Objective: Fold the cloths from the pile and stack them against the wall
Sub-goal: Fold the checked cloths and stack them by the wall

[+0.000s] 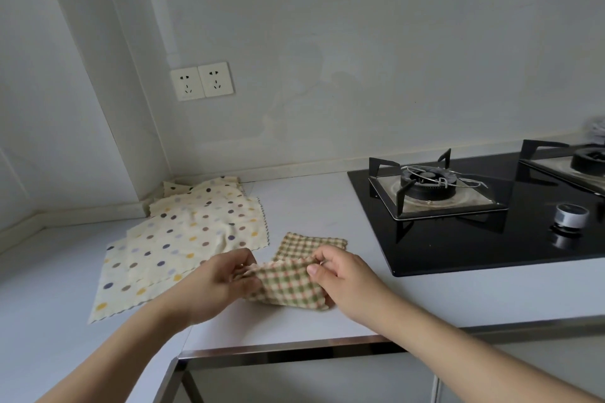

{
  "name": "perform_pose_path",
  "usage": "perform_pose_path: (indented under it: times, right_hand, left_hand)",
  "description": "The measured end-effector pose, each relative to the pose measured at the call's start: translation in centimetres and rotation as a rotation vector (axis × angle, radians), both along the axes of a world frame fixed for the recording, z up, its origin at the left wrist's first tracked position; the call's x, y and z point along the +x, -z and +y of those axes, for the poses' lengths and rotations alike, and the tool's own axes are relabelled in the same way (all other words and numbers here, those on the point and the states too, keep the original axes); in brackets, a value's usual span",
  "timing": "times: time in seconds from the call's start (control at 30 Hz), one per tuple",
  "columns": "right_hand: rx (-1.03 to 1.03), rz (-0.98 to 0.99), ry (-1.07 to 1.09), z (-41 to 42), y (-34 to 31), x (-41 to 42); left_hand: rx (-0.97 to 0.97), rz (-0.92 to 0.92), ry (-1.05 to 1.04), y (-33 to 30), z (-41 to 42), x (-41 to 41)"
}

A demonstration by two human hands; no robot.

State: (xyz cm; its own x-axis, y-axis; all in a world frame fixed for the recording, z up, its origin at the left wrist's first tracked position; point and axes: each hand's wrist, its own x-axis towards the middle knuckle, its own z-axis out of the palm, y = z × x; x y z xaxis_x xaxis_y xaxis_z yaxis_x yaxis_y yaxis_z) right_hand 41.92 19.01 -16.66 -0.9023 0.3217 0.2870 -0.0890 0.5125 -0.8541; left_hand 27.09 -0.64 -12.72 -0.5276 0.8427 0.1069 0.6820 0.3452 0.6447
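A small green, pink and cream checked cloth (296,278) lies partly bunched on the white counter (327,203), near its front edge. My left hand (219,285) pinches the cloth's left edge between thumb and fingers. My right hand (343,278) pinches its upper right fold. To the left, several cream cloths with coloured dots (183,239) lie spread in a loose pile that reaches into the corner against the wall (360,75).
A black glass gas hob (510,239) with two burners (429,185) and a round knob (571,216) fills the right of the counter. Two wall sockets (201,80) sit above the corner. A metal strip edges the counter front (294,350).
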Motion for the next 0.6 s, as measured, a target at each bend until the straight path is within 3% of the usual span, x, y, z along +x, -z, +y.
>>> perform_pose_path:
  times: [0.1,0.27,0.47,0.6]
  right_hand:
    - [0.142,-0.042,0.033,0.2,-0.3,0.8]
    - [0.129,-0.144,0.161,0.6,-1.2,1.0]
    - [0.137,-0.175,0.276,2.6,-2.8,-0.1]
    - [0.243,-0.250,0.342,3.6,-3.1,-2.8]
  left_hand:
    - [0.014,-0.006,-0.012,0.2,0.3,0.2]
    - [0.018,-0.070,-0.087,0.0,1.4,0.8]
    - [0.098,0.027,-0.255,-0.5,5.3,0.6]
    - [0.011,0.175,-0.410,-0.1,8.4,0.0]
